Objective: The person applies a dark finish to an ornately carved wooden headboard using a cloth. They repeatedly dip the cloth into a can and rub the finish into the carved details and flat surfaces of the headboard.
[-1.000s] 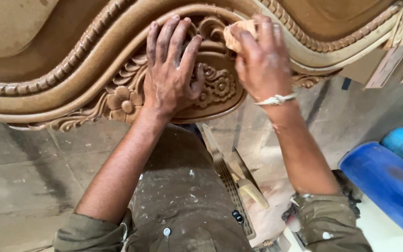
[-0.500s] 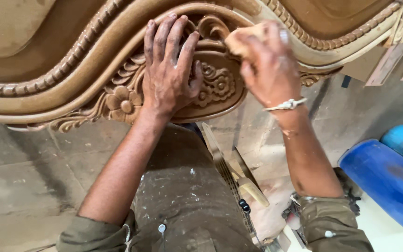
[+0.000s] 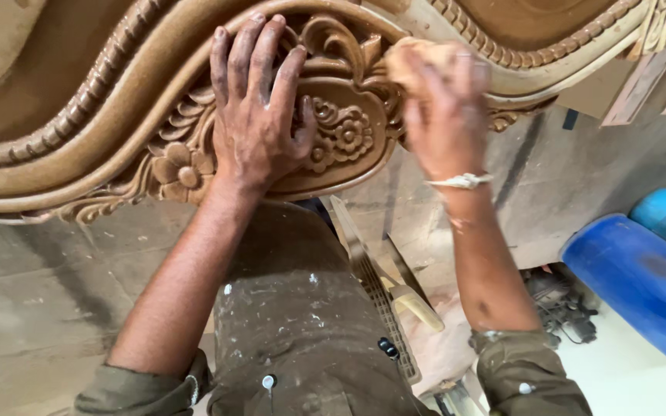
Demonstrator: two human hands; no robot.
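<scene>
A large carved wooden panel (image 3: 102, 131) with beaded edging, scrolls and flower carvings fills the top of the view. My left hand (image 3: 256, 115) lies flat on the carved centre medallion (image 3: 341, 131), fingers spread and pointing up. My right hand (image 3: 445, 100) is blurred by motion and presses a small tan pad of sandpaper (image 3: 410, 58) against the scroll carving just right of the medallion. A white thread band circles my right wrist. Both olive sleeves are rolled up near the elbows.
My dusty trousers (image 3: 302, 323) fill the lower middle. A handsaw (image 3: 383, 300) with a pale handle lies on the floor below the panel. Two blue drums (image 3: 634, 277) lie at the right. The concrete floor (image 3: 32, 308) at the left is dusty.
My right hand has moved along the carving, shifting down and slightly left with the sandpaper. My left hand has stayed flat on the medallion.
</scene>
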